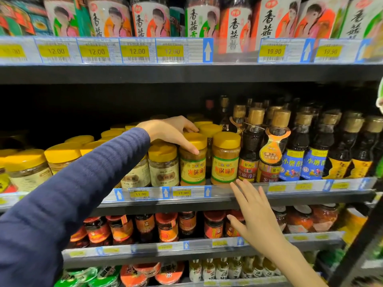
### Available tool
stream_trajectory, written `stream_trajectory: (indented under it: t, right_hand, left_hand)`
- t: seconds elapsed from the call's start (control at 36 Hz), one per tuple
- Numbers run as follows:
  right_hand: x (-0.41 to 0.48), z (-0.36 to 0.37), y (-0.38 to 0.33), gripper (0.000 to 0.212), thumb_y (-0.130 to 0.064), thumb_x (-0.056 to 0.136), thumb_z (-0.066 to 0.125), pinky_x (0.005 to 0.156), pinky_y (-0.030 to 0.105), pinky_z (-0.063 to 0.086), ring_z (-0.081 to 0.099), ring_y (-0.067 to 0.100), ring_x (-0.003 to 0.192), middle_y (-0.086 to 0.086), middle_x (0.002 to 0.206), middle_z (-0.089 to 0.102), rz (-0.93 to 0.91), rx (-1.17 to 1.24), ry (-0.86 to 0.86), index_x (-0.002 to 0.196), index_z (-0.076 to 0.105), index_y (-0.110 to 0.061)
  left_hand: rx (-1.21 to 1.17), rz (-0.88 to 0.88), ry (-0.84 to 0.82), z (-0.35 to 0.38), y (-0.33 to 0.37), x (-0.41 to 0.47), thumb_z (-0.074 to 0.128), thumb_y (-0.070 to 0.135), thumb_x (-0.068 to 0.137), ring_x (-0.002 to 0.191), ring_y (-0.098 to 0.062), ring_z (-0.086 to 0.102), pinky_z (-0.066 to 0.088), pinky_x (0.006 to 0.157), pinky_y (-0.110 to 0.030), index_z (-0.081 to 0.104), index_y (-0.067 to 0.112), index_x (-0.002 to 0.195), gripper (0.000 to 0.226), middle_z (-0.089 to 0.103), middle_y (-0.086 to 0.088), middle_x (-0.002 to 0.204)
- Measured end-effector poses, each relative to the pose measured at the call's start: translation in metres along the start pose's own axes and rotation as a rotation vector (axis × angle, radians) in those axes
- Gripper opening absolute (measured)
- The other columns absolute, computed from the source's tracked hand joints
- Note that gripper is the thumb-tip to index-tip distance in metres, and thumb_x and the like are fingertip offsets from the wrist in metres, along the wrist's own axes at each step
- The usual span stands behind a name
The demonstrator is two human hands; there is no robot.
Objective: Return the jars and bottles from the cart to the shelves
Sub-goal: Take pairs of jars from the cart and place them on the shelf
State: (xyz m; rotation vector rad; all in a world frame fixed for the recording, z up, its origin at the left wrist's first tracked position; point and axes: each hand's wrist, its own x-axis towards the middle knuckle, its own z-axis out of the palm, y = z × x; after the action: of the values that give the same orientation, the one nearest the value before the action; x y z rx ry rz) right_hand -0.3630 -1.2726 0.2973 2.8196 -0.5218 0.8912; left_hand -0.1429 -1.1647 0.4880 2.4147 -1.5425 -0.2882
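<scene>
The lid of a yellow-lidded sauce jar [192, 162] is clamped by the left hand [172, 131]: the thumb is laid across the front just under the lid's rim, and the other fingers are curled over the top and back of the lid. So the jar sits right under the palm, upright, in the front row of the middle shelf [300, 198]. It's flanked by a pale-labelled jar [163, 164] on its left and a twin jar [224, 160] with the same yellow and green label on its right, both just beside it.

Nothing is held by the right hand [255, 214]. Its fingers are straight and fanned out in front of the price rail [145, 194], with the tips just below the twin jar. Whether the rail is actually touched can't be told.

Further out, dark sesame oil bottles [250, 148] are lined up right of the twin jar. Red-lidded chili jars [167, 226] are packed on the shelf below, and big soy sauce bottles [234, 23] up top. A navy sleeve [72, 193] is worn on the left arm.
</scene>
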Motion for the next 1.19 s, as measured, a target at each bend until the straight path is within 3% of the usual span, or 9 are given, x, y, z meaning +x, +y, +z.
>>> stream_trajectory:
  t: [0.14, 0.28, 0.5, 0.64, 0.72, 0.86, 1.0, 1.11, 1.19]
  right_hand:
    - [0.001, -0.003, 0.002, 0.085, -0.039, 0.057, 0.084, 0.097, 0.049, 0.037, 0.057, 0.030, 0.119, 0.011, 0.129, 0.060, -0.022, -0.003, -0.020, 0.130, 0.049, -0.009]
    - [0.007, -0.011, 0.000, 0.080, -0.036, 0.058, 0.085, 0.097, 0.052, 0.038, 0.060, 0.031, 0.115, 0.013, 0.124, 0.063, -0.006, 0.007, -0.062, 0.126, 0.056, -0.004]
    - [0.035, -0.037, -0.066, 0.063, -0.027, 0.079, 0.071, 0.099, 0.042, 0.044, 0.051, 0.028, 0.125, 0.010, 0.136, 0.053, -0.147, 0.395, -0.151, 0.135, 0.047, -0.010]
    - [0.063, -0.034, -0.154, 0.062, -0.030, 0.084, 0.065, 0.104, 0.035, 0.037, 0.045, 0.023, 0.131, 0.005, 0.141, 0.048, -0.369, 0.546, -0.255, 0.139, 0.042, -0.014]
    - [0.076, -0.031, -0.224, 0.062, -0.035, 0.088, 0.059, 0.107, 0.032, 0.033, 0.039, 0.019, 0.134, 0.002, 0.145, 0.042, -0.498, 0.567, -0.365, 0.142, 0.035, -0.017]
    - [0.078, -0.020, -0.361, 0.066, -0.040, 0.089, 0.056, 0.109, 0.034, 0.034, 0.037, 0.019, 0.135, 0.001, 0.149, 0.037, -0.717, 0.571, -0.538, 0.145, 0.029, -0.019]
    - [0.062, -0.021, -0.499, 0.070, -0.042, 0.089, 0.056, 0.109, 0.035, 0.031, 0.032, 0.021, 0.138, 0.002, 0.152, 0.031, -0.871, 0.552, -0.708, 0.146, 0.024, -0.019]
    - [0.046, -0.025, -0.597, 0.073, -0.045, 0.088, 0.055, 0.110, 0.032, 0.029, 0.031, 0.020, 0.138, 0.002, 0.153, 0.028, -1.040, 0.504, -0.760, 0.148, 0.022, -0.018]
    - [0.033, -0.027, -0.658, 0.075, -0.044, 0.088, 0.056, 0.113, 0.033, 0.025, 0.023, 0.019, 0.143, 0.002, 0.156, 0.022, -1.119, 0.496, -0.810, 0.149, 0.019, -0.019]
  left_hand:
    - [-0.012, 0.018, 0.068, 0.000, -0.004, -0.009, 0.076, 0.050, 0.066, 0.129, -0.020, 0.045, 0.041, 0.105, -0.037, 0.038, 0.027, 0.139, 0.086, 0.045, 0.002, 0.143]
    - [-0.044, 0.110, 0.287, 0.008, -0.016, -0.043, 0.066, 0.056, 0.073, 0.128, -0.014, 0.046, 0.044, 0.105, -0.038, 0.041, 0.025, 0.139, 0.077, 0.046, 0.002, 0.143]
    - [0.085, 0.043, 0.465, 0.035, -0.070, -0.149, 0.056, 0.049, 0.084, 0.131, -0.013, 0.043, 0.034, 0.110, -0.030, 0.045, 0.018, 0.137, 0.062, 0.048, -0.001, 0.142]
    - [0.063, -0.186, 0.455, 0.050, -0.122, -0.255, 0.056, 0.032, 0.091, 0.134, -0.007, 0.035, 0.025, 0.108, -0.016, 0.039, 0.017, 0.141, 0.055, 0.040, 0.002, 0.147]
    - [0.091, -0.380, 0.388, 0.062, -0.157, -0.330, 0.050, 0.042, 0.092, 0.139, -0.011, 0.031, 0.029, 0.113, -0.029, 0.033, 0.025, 0.144, 0.057, 0.034, 0.005, 0.151]
    - [0.060, -0.700, 0.307, 0.080, -0.208, -0.461, 0.048, 0.046, 0.092, 0.137, -0.014, 0.035, 0.034, 0.110, -0.030, 0.031, 0.023, 0.145, 0.060, 0.033, 0.004, 0.151]
    - [0.039, -0.989, 0.252, 0.096, -0.245, -0.587, 0.029, 0.082, 0.072, 0.134, -0.018, 0.041, 0.036, 0.108, -0.033, 0.030, 0.020, 0.145, 0.096, 0.039, 0.000, 0.148]
    - [0.047, -1.162, 0.249, 0.106, -0.264, -0.670, 0.048, 0.052, 0.089, 0.128, -0.020, 0.046, 0.035, 0.100, -0.027, 0.035, 0.018, 0.142, 0.065, 0.045, -0.005, 0.143]
    - [0.016, -1.276, 0.225, 0.113, -0.276, -0.724, 0.050, 0.045, 0.092, 0.131, -0.020, 0.042, 0.034, 0.100, -0.026, 0.034, 0.017, 0.143, 0.060, 0.041, -0.004, 0.147]
